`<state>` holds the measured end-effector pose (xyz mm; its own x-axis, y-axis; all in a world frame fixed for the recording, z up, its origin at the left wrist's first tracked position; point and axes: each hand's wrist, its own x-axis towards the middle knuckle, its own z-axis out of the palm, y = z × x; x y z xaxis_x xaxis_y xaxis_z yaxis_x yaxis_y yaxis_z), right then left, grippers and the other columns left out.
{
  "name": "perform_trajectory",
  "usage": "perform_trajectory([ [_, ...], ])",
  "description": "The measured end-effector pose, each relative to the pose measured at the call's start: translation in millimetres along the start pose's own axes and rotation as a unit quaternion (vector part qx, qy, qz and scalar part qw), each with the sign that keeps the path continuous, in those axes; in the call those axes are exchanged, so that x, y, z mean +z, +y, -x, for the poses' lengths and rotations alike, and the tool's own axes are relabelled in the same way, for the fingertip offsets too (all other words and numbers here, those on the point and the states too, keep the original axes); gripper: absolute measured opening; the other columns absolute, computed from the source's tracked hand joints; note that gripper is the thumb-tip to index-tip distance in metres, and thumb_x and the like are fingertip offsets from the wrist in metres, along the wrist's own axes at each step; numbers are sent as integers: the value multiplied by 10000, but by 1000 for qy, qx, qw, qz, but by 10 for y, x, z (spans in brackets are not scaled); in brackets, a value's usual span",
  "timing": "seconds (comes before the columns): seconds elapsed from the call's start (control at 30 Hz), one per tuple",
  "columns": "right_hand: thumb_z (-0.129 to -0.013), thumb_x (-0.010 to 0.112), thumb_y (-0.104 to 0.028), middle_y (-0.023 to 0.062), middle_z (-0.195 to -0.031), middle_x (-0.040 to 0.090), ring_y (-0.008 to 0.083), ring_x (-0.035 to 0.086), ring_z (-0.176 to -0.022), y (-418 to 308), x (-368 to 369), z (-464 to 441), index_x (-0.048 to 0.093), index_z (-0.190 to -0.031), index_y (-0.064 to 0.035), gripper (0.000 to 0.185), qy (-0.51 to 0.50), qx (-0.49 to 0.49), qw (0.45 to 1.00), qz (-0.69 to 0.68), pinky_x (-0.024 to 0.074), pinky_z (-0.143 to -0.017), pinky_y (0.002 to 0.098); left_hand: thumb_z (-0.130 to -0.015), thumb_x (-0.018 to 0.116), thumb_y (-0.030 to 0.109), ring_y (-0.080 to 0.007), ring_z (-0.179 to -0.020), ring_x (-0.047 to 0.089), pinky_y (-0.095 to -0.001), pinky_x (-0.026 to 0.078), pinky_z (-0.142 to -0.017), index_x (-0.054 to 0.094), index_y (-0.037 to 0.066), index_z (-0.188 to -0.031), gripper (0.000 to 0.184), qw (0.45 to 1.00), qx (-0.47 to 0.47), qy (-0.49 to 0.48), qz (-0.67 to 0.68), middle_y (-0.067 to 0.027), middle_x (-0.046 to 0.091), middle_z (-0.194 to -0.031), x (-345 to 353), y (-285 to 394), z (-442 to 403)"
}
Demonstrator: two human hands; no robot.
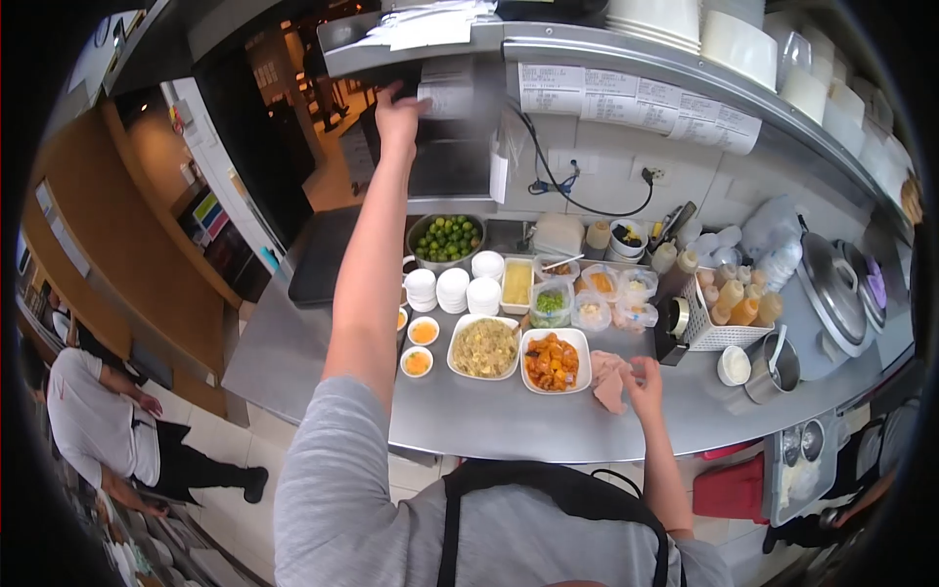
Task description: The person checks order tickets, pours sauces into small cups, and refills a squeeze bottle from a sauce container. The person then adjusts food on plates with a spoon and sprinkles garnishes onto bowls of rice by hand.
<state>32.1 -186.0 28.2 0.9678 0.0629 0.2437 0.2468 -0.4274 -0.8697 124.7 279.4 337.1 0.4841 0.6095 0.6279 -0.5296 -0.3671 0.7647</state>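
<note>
My left hand (398, 119) is raised high beside a printed paper slip (448, 90) under the metal shelf. Its thumb reaches the slip's left edge, while the other fingers stand apart from it. Low on the right, my right hand (645, 384) has its fingers curled at the edge of a crumpled pink cloth (610, 380) on the steel counter. Left of the cloth is a white square bowl of orange-glazed chunks (554, 361). Beside that stands another white bowl of pale noodle-like food (485, 347). Two small cups of orange sauce (420, 347) sit further left.
Behind the bowls are stacked white cups (453, 290), a pot of green limes (447, 241) and tubs of toppings (594, 298). A white basket of sauce bottles (729, 313) and a metal pot (775, 372) stand right. A metal shelf (626, 57) hangs overhead. Other people work at both sides.
</note>
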Motion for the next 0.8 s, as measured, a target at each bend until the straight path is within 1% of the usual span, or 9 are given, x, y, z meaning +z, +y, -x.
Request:
perform_trajectory([
  [0.2, -818, 579, -210, 80, -986, 529, 169, 549, -827, -200, -24, 88, 520, -994, -57, 241, -42, 51, 975, -211, 457, -684, 271, -681, 642, -30, -89, -739, 552, -221, 434, -714, 410, 14, -1115, 493, 970, 18, -191, 147, -9, 578, -741, 132, 267, 1420],
  [0.33, -860, 516, -194, 136, -1036, 534, 183, 538, -944, -1147, -191, -19, 281, -1291, -95, 501, -104, -76, 928, -350, 425, -824, 293, -710, 645, -26, -64, -769, 541, -216, 409, -728, 425, 42, -1081, 437, 928, -56, -337, 149, 7, 581, -752, 270, 335, 2446],
  [0.4, -849, 517, -117, 136, -1058, 537, 179, 529, -971, -1520, -274, -89, 232, -1315, -88, 547, -170, -18, 870, -463, 423, -830, 293, -726, 633, -30, -73, -771, 543, -229, 412, -737, 416, 48, -1074, 417, 895, -109, -390, 188, -3, 583, -758, 346, 546, 2740],
  [0.53, -777, 539, 46, 127, -1073, 540, 154, 533, -971, -1898, -427, -331, 306, -1277, -78, 566, -147, -98, 893, -414, 428, -821, 258, -729, 617, -56, -101, -795, 559, -229, 440, -721, 410, 43, -1067, 409, 883, -180, -354, 249, -38, 589, -826, 441, 761, 2936],
  [0.6, -767, 541, 66, 121, -1072, 539, 148, 534, -973, -1981, -546, -413, 340, -1250, -51, 537, -145, -103, 895, -410, 432, -815, 247, -811, 586, 88, -129, -821, 575, -263, 453, -747, 391, 16, -1123, 374, 897, -157, -339, 237, -74, 597, -886, 491, 686, 3111],
  [0.67, -766, 538, 72, 118, -1078, 536, 148, 539, -972, -2001, -646, -459, 351, -1237, -31, 517, -160, -132, 893, -401, 435, -817, 246, -881, 472, 349, -194, -877, 589, -312, 461, -782, 365, -10, -1184, 481, 818, -288, -346, 358, -125, 600, -945, 551, 651, 3290],
  [0.7, -763, 537, 75, 120, -1101, 527, 147, 538, -981, -1995, -699, -460, 367, -1228, -18, 504, -169, -139, 891, -397, 434, -826, 248, -839, 336, 576, -264, -989, 553, -378, 447, -830, 349, -23, -1228, 715, 774, -322, -399, 372, -174, 565, -1054, 611, 666, 3379],
  [0.73, -763, 537, 75, 120, -1101, 527, 147, 538, -981, -1979, -741, -450, 367, -1228, -18, 504, -168, -136, 892, -396, 434, -826, 248, -839, 336, 576, -264, -989, 553, -378, 447, -830, 349, -23, -1228, 715, 772, -325, -399, 373, -174, 565, -1054, 706, 684, 3455],
  [0.8, -762, 532, 81, 122, -1119, 517, 146, 535, -987, -1947, -819, -419, 369, -1233, -14, 508, -188, -126, 887, -403, 431, -833, 247, -809, 276, 643, -299, -1024, 522, -428, 412, -877, 388, -16, -1209, 779, 577, -496, -368, 534, -198, 527, -1107, 911, 907, 3513],
])
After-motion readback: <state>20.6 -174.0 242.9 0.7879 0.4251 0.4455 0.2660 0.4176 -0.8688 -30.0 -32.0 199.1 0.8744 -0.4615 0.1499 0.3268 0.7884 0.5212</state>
